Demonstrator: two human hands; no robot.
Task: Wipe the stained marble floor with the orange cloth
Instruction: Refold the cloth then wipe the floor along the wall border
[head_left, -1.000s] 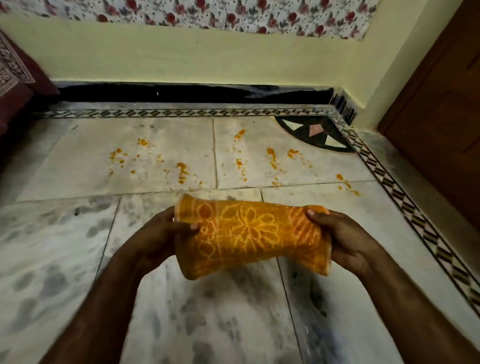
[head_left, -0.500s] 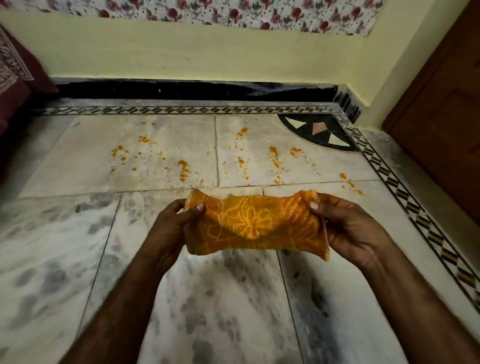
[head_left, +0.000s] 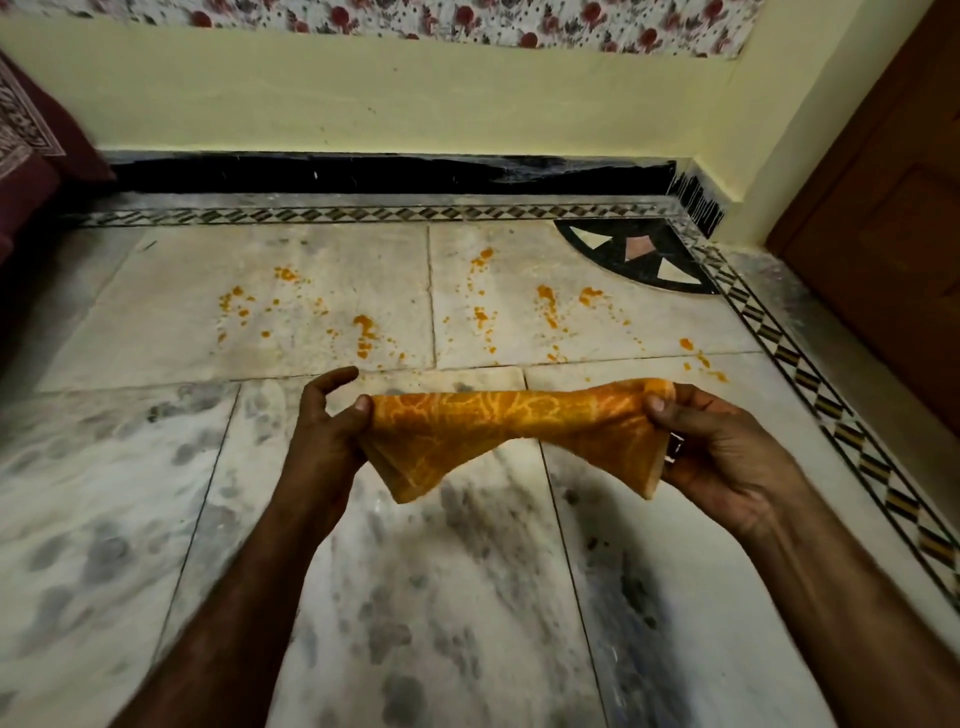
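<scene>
I hold the orange cloth (head_left: 498, 431), patterned in yellow, stretched between both hands above the marble floor (head_left: 426, 597). My left hand (head_left: 324, 421) pinches its left end with thumb and fingers, the index finger lifted. My right hand (head_left: 722, 457) grips the right end, where the folded layers hang down. Orange stains (head_left: 363, 332) are spattered over the two paler slabs beyond the cloth, with more orange stains (head_left: 545, 306) to the right and a few near the patterned border (head_left: 701, 358).
A yellow wall with a black skirting (head_left: 389, 174) closes the far side. A patterned inlay border (head_left: 810, 374) runs along the right, with a corner inlay (head_left: 639, 254). A brown wooden door (head_left: 893, 218) stands at right; dark red fabric (head_left: 31, 150) at far left.
The cloth has been folded over and pulled out longer and narrower between my hands. Both hands moved slightly apart, and the cloth's flat face has turned away from me.
</scene>
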